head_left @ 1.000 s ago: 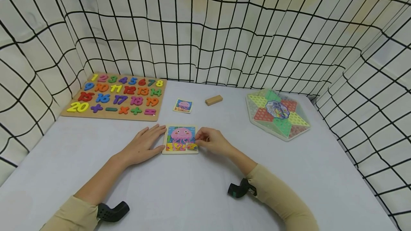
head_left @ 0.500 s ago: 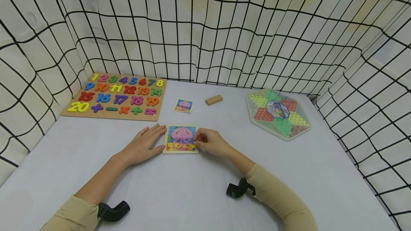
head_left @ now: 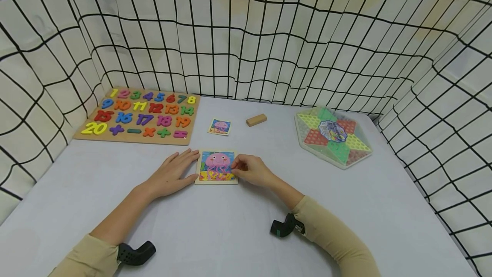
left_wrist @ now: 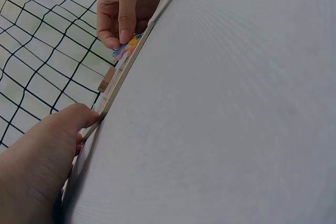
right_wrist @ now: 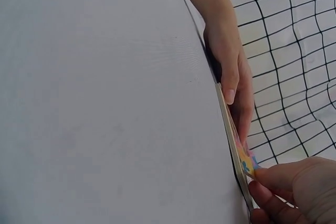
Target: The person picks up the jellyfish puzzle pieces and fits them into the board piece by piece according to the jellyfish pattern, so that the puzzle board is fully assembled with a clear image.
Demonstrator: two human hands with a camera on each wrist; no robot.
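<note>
A small square jigsaw puzzle (head_left: 217,166) with a pink jellyfish picture lies in a pale wooden frame on the white table. My left hand (head_left: 174,173) rests flat beside it, fingers extended, thumb and fingertips touching the frame's left edge. At the right side, my right hand (head_left: 253,169) pinches a colourful puzzle piece (right_wrist: 245,162) between thumb and forefinger, over the lower right corner of the picture. In the left wrist view the held piece (left_wrist: 125,50) stands a little tilted above the frame. Fingers partly hide it in the head view.
Behind the puzzle lie a small jellyfish picture card (head_left: 219,127) and a wooden block (head_left: 256,120). A number board (head_left: 140,116) is at the back left, a hexagonal Chinese checkers box (head_left: 332,137) at the right. Black netting (head_left: 238,37) surrounds the table's back and sides.
My right hand has shifted slightly left, bringing the piece over the lower right corner, where a pale gap showed a second ago. The left hand keeps its place.
</note>
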